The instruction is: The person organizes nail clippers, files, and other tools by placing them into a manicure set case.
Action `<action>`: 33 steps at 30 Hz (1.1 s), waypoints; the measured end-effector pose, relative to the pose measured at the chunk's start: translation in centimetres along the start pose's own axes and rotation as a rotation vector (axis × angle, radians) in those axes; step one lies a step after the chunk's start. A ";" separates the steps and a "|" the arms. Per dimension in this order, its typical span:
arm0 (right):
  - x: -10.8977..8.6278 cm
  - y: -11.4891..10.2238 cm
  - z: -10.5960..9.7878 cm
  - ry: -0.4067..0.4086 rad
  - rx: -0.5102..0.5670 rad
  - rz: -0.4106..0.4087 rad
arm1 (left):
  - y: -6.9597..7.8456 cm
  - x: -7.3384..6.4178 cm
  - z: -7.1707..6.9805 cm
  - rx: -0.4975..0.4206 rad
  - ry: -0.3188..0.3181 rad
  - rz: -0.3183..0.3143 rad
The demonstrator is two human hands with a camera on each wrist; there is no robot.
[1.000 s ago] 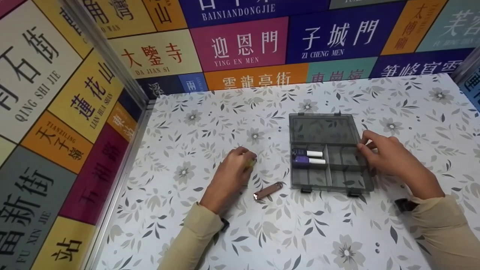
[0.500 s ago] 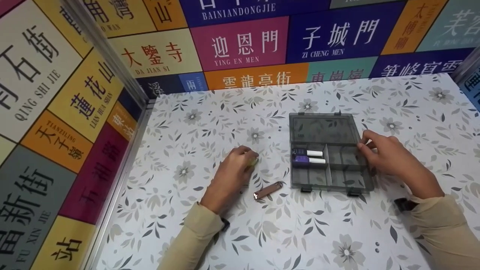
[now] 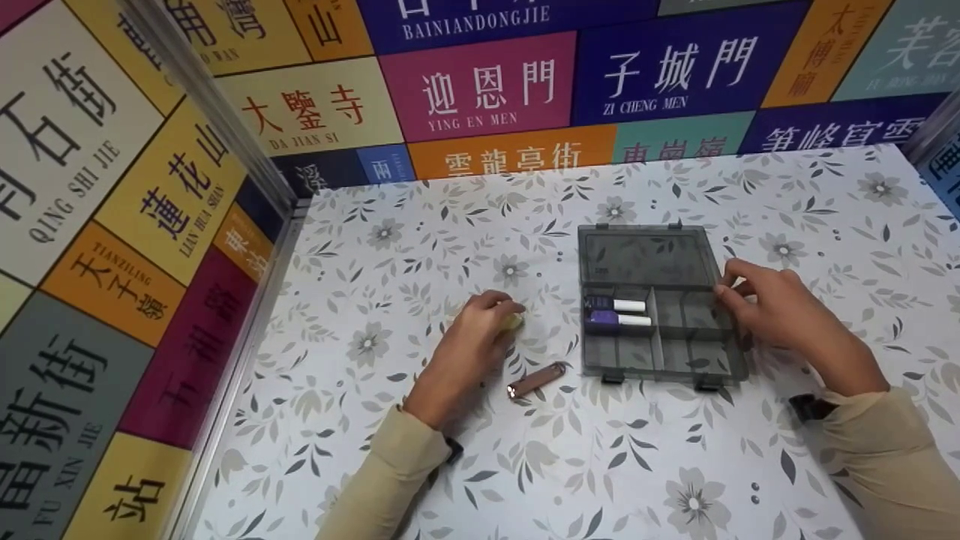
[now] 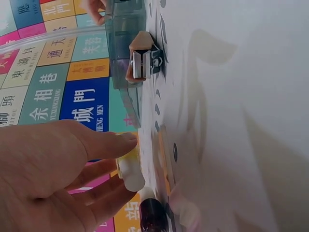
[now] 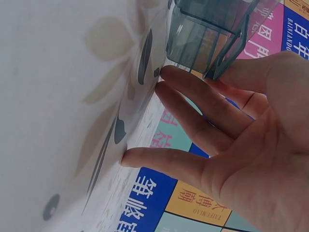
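My left hand (image 3: 471, 341) pinches a small yellow nail polish bottle (image 4: 128, 166) with a white cap between thumb and fingers, left of the box and close over the table. My right hand (image 3: 784, 315) grips the right side of a grey see-through compartment box (image 3: 694, 369); the right wrist view shows thumb and index finger at its edge, with other fingertips on the table. The box's lid (image 3: 649, 257) lies open toward the back. Inside, a dark nail polish bottle (image 3: 600, 304) and a purple one (image 3: 604, 319), both white-capped, lie in the left compartments.
Between left hand and box lies a brown bar (image 3: 536, 382) with a shiny metal end, like a nail clipper. A dark red bottle (image 4: 153, 215) lies beyond the left fingers, hidden in the head view. Sign-covered walls (image 3: 480, 90) stand behind and left of the floral table (image 3: 585, 465).
My left hand has slid slightly to the right with the yellow bottle, toward the box. The right hand, the box and the brown bar have stayed in place.
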State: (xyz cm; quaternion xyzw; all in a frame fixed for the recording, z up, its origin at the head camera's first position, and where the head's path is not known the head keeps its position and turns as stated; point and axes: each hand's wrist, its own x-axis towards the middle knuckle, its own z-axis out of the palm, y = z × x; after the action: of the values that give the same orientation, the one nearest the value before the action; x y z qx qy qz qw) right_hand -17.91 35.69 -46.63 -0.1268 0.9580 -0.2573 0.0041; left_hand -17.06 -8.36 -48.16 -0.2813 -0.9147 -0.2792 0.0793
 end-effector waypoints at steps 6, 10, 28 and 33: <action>0.0 0.1 -0.1 -0.007 0.002 -0.003 | 0.5 0.2 0.1 0.008 -0.014 -0.003; 0.1 0.1 -0.1 -0.014 0.003 0.010 | 0.8 0.3 0.1 0.011 -0.017 0.000; 0.0 0.1 0.0 -0.006 -0.001 0.001 | 2.9 1.1 0.5 0.047 -0.021 0.070; 0.0 0.1 0.0 -0.020 0.008 0.017 | 3.5 1.7 0.7 0.071 -0.019 0.095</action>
State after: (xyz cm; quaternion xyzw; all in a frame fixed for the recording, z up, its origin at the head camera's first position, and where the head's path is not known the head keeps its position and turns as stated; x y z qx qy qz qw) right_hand -17.96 35.74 -46.61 -0.1211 0.9580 -0.2596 0.0164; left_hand -16.51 -4.76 -46.53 -0.3243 -0.9103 -0.2397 0.0935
